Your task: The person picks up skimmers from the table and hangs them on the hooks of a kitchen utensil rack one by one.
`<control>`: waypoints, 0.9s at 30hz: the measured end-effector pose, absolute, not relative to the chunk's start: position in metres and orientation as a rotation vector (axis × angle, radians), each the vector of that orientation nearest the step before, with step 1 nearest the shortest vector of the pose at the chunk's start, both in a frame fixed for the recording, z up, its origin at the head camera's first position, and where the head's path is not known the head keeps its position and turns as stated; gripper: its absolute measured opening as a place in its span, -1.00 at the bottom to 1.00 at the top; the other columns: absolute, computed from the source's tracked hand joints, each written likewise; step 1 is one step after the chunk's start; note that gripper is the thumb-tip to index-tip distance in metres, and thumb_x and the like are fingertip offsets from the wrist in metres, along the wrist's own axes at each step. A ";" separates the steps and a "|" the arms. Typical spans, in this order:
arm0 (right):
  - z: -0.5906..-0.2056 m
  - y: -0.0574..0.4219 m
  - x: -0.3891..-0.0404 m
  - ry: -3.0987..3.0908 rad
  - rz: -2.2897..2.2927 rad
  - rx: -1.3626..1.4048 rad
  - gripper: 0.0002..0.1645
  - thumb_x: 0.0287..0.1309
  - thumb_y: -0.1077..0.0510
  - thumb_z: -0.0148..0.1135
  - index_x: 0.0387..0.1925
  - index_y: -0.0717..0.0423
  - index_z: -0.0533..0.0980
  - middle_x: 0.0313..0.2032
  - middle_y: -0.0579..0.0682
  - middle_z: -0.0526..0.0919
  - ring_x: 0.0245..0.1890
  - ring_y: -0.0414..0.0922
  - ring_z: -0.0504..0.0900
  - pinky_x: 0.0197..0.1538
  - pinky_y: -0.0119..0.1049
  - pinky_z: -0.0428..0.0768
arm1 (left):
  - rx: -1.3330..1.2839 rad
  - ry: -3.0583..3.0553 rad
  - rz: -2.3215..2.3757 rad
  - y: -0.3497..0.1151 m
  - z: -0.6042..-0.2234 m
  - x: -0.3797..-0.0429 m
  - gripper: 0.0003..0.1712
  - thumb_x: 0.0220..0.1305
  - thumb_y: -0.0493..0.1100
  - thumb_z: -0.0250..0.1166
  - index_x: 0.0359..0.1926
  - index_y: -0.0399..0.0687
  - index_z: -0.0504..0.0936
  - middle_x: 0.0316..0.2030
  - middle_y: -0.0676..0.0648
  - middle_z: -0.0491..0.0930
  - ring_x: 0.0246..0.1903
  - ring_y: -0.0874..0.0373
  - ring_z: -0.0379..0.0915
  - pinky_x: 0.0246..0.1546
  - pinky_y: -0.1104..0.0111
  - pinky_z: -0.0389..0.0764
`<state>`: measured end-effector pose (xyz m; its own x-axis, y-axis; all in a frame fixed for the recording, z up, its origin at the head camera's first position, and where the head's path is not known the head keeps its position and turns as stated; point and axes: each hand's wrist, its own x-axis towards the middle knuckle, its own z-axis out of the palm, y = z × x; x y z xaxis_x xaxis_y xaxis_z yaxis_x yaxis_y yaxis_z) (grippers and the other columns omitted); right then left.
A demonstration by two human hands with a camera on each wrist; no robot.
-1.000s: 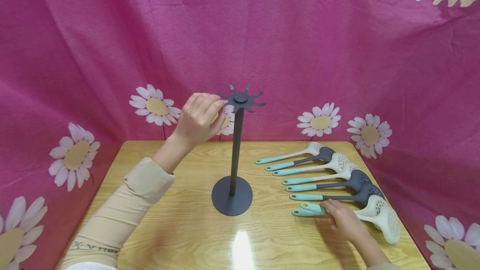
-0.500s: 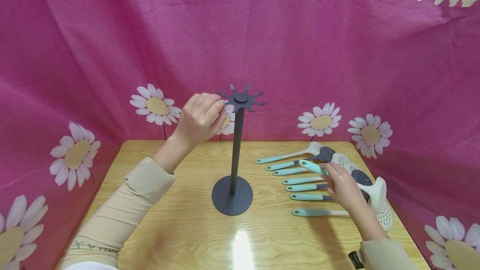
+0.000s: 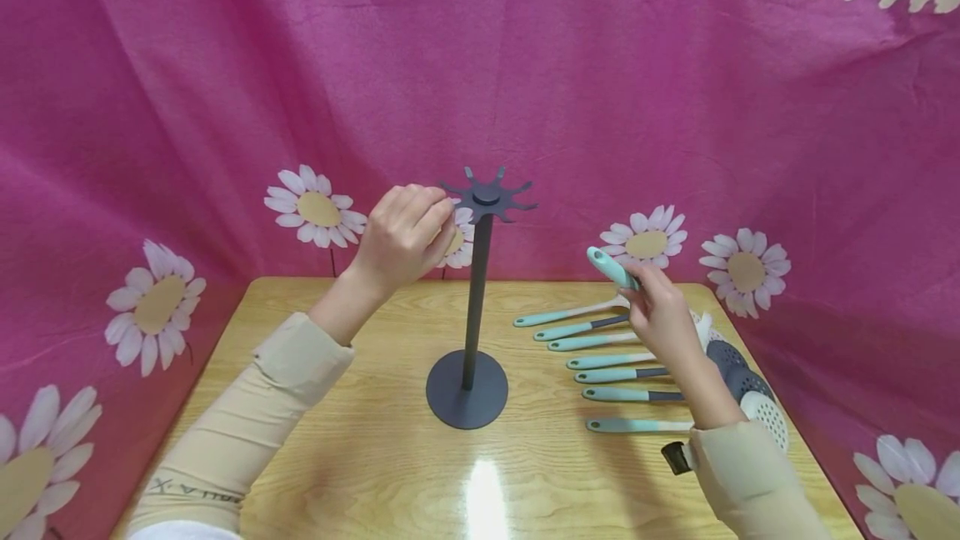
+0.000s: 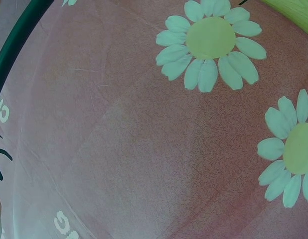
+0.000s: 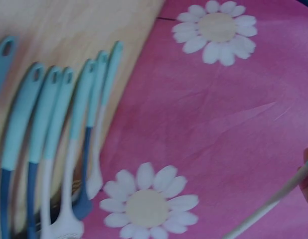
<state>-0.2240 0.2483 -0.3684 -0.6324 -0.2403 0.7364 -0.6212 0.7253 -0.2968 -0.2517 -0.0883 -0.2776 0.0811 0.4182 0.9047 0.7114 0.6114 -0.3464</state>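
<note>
My left hand (image 3: 405, 236) is raised with its curled fingertips pinching a left-hand prong on the top of a dark utensil stand (image 3: 476, 307). The stand is upright, with a round base and a spoked, hooked top. To its right, my right hand (image 3: 663, 311) grips a skimmer (image 3: 611, 267) by its mint handle, held up above the table with the handle end pointing up and left. Its pale stem (image 5: 273, 201) shows in the right wrist view; the head is mostly behind my hand and wrist. The left wrist camera sees mainly cloth.
Several more skimmers (image 3: 615, 394), with mint handles and white or dark heads, lie side by side on the wooden table (image 3: 360, 457) at the right. Pink flowered cloth (image 3: 480, 65) hangs around the table's back and sides.
My right hand has lifted the skimmer off the front of the row and carried it up, back and slightly left. My left hand stays at the stand's top.
</note>
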 end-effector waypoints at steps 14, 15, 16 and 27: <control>-0.328 0.207 -0.244 -2.109 0.940 0.692 -0.67 -0.07 0.52 0.20 -0.16 0.38 0.49 -0.32 0.20 0.56 -0.38 -0.09 0.49 -0.26 -0.68 0.38 | -0.982 -1.550 -0.297 -0.087 -0.278 -0.251 -0.86 0.12 -0.32 0.14 -0.43 -0.35 0.56 -0.46 -0.23 0.55 -0.47 -0.04 0.47 -0.47 0.25 0.51; -0.326 0.204 -0.245 -2.108 0.953 0.686 -0.67 -0.06 0.51 0.20 -0.16 0.38 0.49 -0.32 0.20 0.56 -0.38 -0.09 0.48 -0.27 -0.67 0.38 | -0.981 -1.548 -0.299 -0.087 -0.278 -0.251 -0.86 0.12 -0.31 0.13 -0.43 -0.35 0.56 -0.46 -0.23 0.55 -0.47 -0.04 0.47 -0.47 0.26 0.51; -0.324 0.202 -0.246 -2.108 0.965 0.682 -0.67 -0.06 0.50 0.20 -0.15 0.38 0.49 -0.32 0.19 0.56 -0.37 -0.10 0.48 -0.29 -0.66 0.38 | -0.982 -1.546 -0.301 -0.087 -0.278 -0.250 -0.85 0.13 -0.31 0.13 -0.43 -0.35 0.56 -0.46 -0.22 0.55 -0.47 -0.04 0.47 -0.47 0.26 0.51; -0.310 0.179 -0.257 -2.103 1.034 0.700 -0.67 -0.01 0.48 0.18 -0.12 0.38 0.49 -0.35 0.20 0.55 -0.39 -0.07 0.48 -0.38 -0.57 0.35 | -0.977 -1.542 -0.314 -0.087 -0.279 -0.251 -0.86 0.13 -0.32 0.11 -0.44 -0.35 0.55 -0.46 -0.22 0.54 -0.47 -0.04 0.46 -0.50 0.27 0.48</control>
<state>-0.2572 0.1792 -0.3101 -0.6224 -0.1640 0.7653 -0.7062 0.5391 -0.4589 -0.2509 -0.0867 -0.2789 0.0783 0.3985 0.9138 0.7239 0.6076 -0.3270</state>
